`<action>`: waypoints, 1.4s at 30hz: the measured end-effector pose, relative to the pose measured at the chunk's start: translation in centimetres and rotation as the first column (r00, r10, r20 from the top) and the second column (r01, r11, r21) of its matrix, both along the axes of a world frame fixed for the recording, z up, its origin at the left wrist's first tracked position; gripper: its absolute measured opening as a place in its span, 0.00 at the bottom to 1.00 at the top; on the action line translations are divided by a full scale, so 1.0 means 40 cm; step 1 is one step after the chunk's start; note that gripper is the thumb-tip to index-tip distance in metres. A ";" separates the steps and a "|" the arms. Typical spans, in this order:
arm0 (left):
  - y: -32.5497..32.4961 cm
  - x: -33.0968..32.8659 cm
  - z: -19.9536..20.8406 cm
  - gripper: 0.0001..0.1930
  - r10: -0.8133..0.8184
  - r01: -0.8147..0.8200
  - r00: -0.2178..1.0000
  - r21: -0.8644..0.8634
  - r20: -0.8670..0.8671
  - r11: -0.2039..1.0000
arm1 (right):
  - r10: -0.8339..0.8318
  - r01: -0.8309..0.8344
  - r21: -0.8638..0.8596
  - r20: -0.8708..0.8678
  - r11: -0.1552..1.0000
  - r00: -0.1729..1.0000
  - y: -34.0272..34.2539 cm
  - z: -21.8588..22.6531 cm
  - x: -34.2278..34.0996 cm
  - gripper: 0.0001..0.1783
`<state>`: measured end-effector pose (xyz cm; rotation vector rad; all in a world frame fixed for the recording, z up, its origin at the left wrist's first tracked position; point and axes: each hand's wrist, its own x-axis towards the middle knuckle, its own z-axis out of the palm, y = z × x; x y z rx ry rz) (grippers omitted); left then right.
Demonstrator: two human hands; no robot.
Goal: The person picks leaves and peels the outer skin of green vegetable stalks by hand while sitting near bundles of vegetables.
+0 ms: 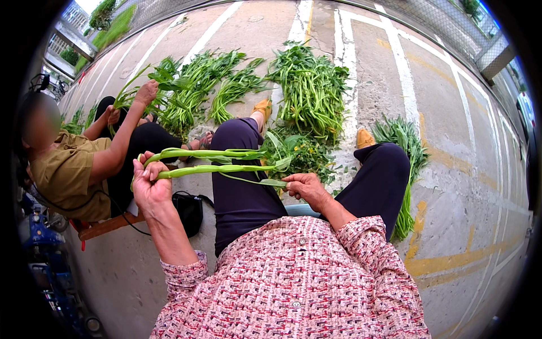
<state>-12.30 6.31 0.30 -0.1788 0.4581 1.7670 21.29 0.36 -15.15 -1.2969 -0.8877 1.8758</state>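
The left hand (151,183) is held up beside the left knee, palm turned upward, wrist bent back and fingers curled. Its grip is closed around the thick ends of green stalks (217,168), which are stretched sideways above the left thigh. The right hand (309,190) is held lower, between the knees, knuckles up, with the forearm slanted in from the right thigh. Its grip is closed to a pinch of thumb and forefinger on one narrow leaf (274,182), joined by a thin stem to the lower stalk.

Two stalks can be counted across the lap (whether more are tucked inside the left fist cannot be told). On the pavement (463,217), four heaps of long greens can be made out: a large left heap (197,85) and a smaller heap (240,90) just beside it, a thick middle heap (310,93), and a right heap (402,147) beside the right foot. One low pile of loose leaves (313,161) is spread between the feet. All are set well apart from the fence (226,7) at the pavement's far edge. At the left, one bunch of greens (132,93) is held in a co-worker's two hands (147,93).
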 end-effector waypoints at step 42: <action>-0.002 0.042 0.020 0.12 -0.020 0.020 0.999 0.003 -0.051 1.000 | -0.229 0.249 -0.171 0.128 0.953 0.965 -0.007 -0.017 0.020 0.07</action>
